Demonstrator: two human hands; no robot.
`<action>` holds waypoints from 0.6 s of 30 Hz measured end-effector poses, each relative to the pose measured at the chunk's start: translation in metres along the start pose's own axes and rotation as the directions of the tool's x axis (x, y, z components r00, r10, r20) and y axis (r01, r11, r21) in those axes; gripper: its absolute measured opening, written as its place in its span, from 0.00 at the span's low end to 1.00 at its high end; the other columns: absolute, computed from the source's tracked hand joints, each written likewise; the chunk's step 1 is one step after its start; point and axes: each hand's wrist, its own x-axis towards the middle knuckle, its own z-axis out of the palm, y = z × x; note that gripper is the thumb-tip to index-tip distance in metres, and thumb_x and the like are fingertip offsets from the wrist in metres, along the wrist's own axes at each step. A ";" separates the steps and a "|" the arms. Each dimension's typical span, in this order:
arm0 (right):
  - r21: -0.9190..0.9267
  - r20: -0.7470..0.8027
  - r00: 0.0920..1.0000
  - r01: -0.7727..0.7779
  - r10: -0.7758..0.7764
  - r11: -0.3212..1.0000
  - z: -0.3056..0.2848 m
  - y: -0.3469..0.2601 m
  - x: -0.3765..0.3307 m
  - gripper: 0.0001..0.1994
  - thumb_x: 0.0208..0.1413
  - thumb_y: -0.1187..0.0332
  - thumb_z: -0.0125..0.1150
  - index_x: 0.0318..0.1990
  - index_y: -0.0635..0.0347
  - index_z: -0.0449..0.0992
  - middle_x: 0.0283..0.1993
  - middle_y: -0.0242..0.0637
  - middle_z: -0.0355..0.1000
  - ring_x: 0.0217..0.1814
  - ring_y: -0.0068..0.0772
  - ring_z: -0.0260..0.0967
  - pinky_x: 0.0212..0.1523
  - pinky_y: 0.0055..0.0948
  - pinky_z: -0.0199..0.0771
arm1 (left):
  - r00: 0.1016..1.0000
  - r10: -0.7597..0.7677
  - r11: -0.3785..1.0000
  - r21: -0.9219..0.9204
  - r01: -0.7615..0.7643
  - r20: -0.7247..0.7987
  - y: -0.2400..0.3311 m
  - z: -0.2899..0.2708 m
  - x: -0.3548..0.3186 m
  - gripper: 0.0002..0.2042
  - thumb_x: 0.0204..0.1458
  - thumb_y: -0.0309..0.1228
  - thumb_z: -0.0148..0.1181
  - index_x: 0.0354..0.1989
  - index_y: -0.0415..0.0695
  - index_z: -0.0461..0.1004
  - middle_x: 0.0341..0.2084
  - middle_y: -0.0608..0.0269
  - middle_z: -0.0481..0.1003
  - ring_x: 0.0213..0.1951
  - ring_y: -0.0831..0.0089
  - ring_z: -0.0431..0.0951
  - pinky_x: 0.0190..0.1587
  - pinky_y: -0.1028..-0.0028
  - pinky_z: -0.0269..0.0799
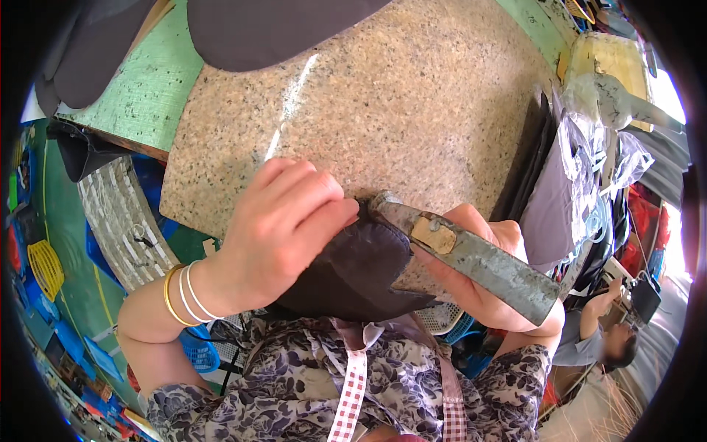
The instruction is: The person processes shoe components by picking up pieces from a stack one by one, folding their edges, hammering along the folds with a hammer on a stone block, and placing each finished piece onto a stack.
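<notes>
My left hand (283,228) is closed in a pinch at the edge of a dark brown, leather-like piece (342,269). That piece lies over the near edge of a speckled stone slab (398,103) and hangs toward my body. My right hand (464,287) grips a hammer (490,269) with a worn grey metal head. One end of the head is at the dark piece, close beside my left fingertips; whether it touches cannot be made out. Most of the handle is hidden behind the head and my fingers.
Dark flat rounded pieces (272,33) lie at the slab's far edge, with more (103,55) on the green tabletop (158,88). Plastic-wrapped material (563,191) and a yellowish container (600,70) stand at the right. Another person (600,342) sits at the lower right.
</notes>
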 end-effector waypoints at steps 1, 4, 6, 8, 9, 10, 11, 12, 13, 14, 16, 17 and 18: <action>0.000 0.001 1.000 0.001 -0.001 1.000 -0.004 -0.002 0.001 0.06 0.46 0.69 0.64 0.30 0.58 0.74 0.24 0.36 0.66 0.20 0.38 0.67 0.21 0.32 0.63 | 0.999 0.031 0.999 0.036 -0.031 -0.007 0.002 0.000 0.001 0.12 0.33 0.21 0.63 0.31 0.37 0.73 0.25 0.62 0.68 0.28 0.65 0.69 0.32 0.68 0.63; 0.047 -0.019 1.000 0.001 -0.001 0.999 -0.010 -0.010 0.005 0.07 0.43 0.69 0.66 0.29 0.59 0.74 0.23 0.38 0.68 0.22 0.38 0.70 0.23 0.32 0.66 | 0.996 0.091 0.990 0.106 -0.091 0.006 0.006 -0.001 0.002 0.14 0.31 0.23 0.61 0.31 0.35 0.74 0.26 0.62 0.69 0.28 0.67 0.69 0.34 0.68 0.64; -0.115 0.028 1.000 -0.004 0.008 0.993 -0.006 -0.016 0.008 0.10 0.41 0.69 0.67 0.30 0.58 0.73 0.22 0.39 0.69 0.21 0.39 0.70 0.23 0.31 0.67 | 0.993 0.114 0.984 0.135 -0.116 0.027 0.010 0.000 0.000 0.15 0.30 0.23 0.61 0.32 0.34 0.74 0.26 0.62 0.70 0.28 0.67 0.70 0.34 0.68 0.65; -0.050 0.089 0.993 0.089 -0.084 0.995 -0.010 -0.009 0.011 0.12 0.40 0.71 0.66 0.34 0.57 0.72 0.21 0.39 0.69 0.19 0.40 0.69 0.20 0.32 0.67 | 0.986 0.155 0.966 0.200 -0.164 0.058 0.014 0.001 0.002 0.14 0.30 0.24 0.59 0.29 0.34 0.75 0.27 0.62 0.70 0.28 0.69 0.69 0.34 0.69 0.66; -0.243 -0.079 0.980 0.157 -0.180 0.957 -0.008 -0.015 0.011 0.09 0.43 0.73 0.62 0.32 0.60 0.67 0.19 0.35 0.64 0.16 0.34 0.67 0.15 0.30 0.66 | 0.981 0.193 0.962 0.198 -0.190 0.004 0.013 0.005 0.003 0.12 0.30 0.25 0.58 0.27 0.33 0.76 0.27 0.62 0.70 0.27 0.70 0.69 0.34 0.69 0.66; -0.428 -0.214 0.928 0.190 -0.304 0.884 -0.005 -0.019 0.011 0.08 0.46 0.75 0.57 0.30 0.63 0.63 0.17 0.30 0.60 0.13 0.28 0.65 0.11 0.27 0.64 | 0.983 0.185 0.963 0.197 -0.182 0.003 0.014 0.004 0.002 0.12 0.30 0.25 0.58 0.27 0.33 0.76 0.27 0.62 0.70 0.27 0.70 0.69 0.34 0.69 0.66; -0.291 -0.173 0.943 0.226 -0.283 0.930 -0.008 -0.016 0.007 0.08 0.47 0.74 0.58 0.30 0.63 0.63 0.17 0.30 0.60 0.13 0.27 0.66 0.11 0.28 0.64 | 0.984 0.174 0.965 0.192 -0.178 0.039 0.015 0.001 0.002 0.12 0.30 0.24 0.59 0.27 0.33 0.76 0.27 0.63 0.70 0.27 0.70 0.69 0.34 0.69 0.66; -0.114 0.071 0.962 0.269 -0.262 0.956 -0.010 -0.005 0.011 0.09 0.47 0.72 0.59 0.32 0.64 0.64 0.16 0.32 0.61 0.14 0.28 0.67 0.13 0.29 0.65 | 0.984 0.163 0.966 0.189 -0.174 0.074 0.016 -0.001 0.001 0.12 0.29 0.24 0.60 0.27 0.33 0.76 0.27 0.63 0.70 0.27 0.70 0.69 0.34 0.69 0.66; -0.111 0.073 0.971 0.235 -0.228 0.966 -0.009 -0.005 0.011 0.10 0.46 0.72 0.59 0.32 0.64 0.64 0.16 0.32 0.61 0.15 0.29 0.67 0.13 0.30 0.65 | 0.985 0.152 0.970 0.176 -0.165 0.084 0.015 0.000 0.000 0.13 0.31 0.25 0.61 0.29 0.34 0.76 0.29 0.63 0.70 0.28 0.70 0.69 0.35 0.68 0.66; -0.108 0.075 0.978 0.202 -0.194 0.973 -0.009 -0.006 0.011 0.10 0.46 0.71 0.59 0.32 0.64 0.64 0.16 0.33 0.62 0.15 0.30 0.67 0.14 0.30 0.66 | 0.984 0.159 0.970 0.173 -0.171 0.081 0.012 0.000 0.000 0.13 0.31 0.25 0.61 0.29 0.34 0.76 0.29 0.63 0.70 0.28 0.70 0.69 0.35 0.68 0.66; -0.115 0.067 0.991 0.122 -0.115 0.986 -0.010 -0.010 0.011 0.11 0.44 0.72 0.62 0.32 0.62 0.67 0.18 0.36 0.66 0.16 0.34 0.69 0.15 0.30 0.66 | 0.996 0.079 0.996 0.033 -0.081 0.050 0.008 -0.003 -0.001 0.13 0.33 0.26 0.61 0.32 0.38 0.77 0.30 0.65 0.70 0.30 0.69 0.69 0.37 0.67 0.67; -0.114 0.060 0.997 0.047 -0.040 0.992 -0.011 -0.012 0.011 0.12 0.42 0.72 0.66 0.33 0.61 0.69 0.20 0.40 0.70 0.18 0.39 0.71 0.17 0.29 0.67 | 0.996 0.082 0.996 0.035 -0.084 0.044 0.005 -0.003 -0.003 0.13 0.33 0.26 0.61 0.32 0.38 0.77 0.30 0.65 0.70 0.30 0.69 0.69 0.37 0.67 0.67; -0.121 0.058 0.997 0.049 -0.042 0.991 -0.012 -0.015 0.009 0.12 0.42 0.72 0.66 0.33 0.61 0.69 0.20 0.40 0.70 0.18 0.39 0.71 0.17 0.29 0.67 | 0.994 0.105 0.994 0.037 -0.106 0.034 0.003 -0.001 -0.005 0.13 0.34 0.27 0.61 0.33 0.40 0.77 0.30 0.66 0.70 0.31 0.69 0.69 0.38 0.66 0.67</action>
